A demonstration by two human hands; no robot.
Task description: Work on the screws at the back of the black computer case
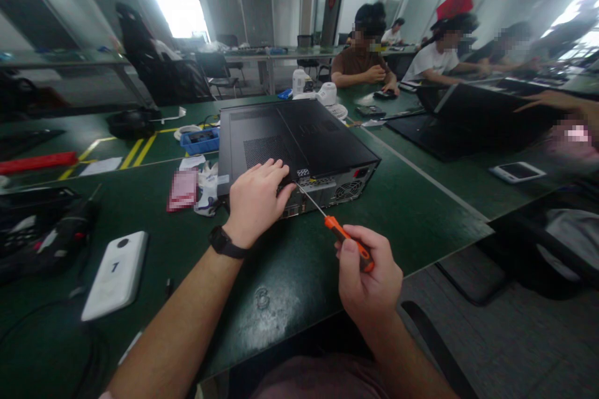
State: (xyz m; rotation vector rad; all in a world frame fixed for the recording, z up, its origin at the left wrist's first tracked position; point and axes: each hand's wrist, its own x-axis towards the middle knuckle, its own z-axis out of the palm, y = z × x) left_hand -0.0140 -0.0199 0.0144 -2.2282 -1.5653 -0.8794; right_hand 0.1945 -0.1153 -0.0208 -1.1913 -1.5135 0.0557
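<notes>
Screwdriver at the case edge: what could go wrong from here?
1. The right hand holds the screwdriver with its shaft slanting to the edge of the computer case; the tip might skid and scratch the panel.
2. The left hand rests on the case, thumb near the tip; a slip could jab it.
3. The blue bin sits close beside the case; a sideways shift might knock it.

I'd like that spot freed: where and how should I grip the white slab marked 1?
Probably across the middle of the white slab, fingers on its two long edges, coming from above: it lies flat, longer than wide, with both long edges exposed.
</notes>
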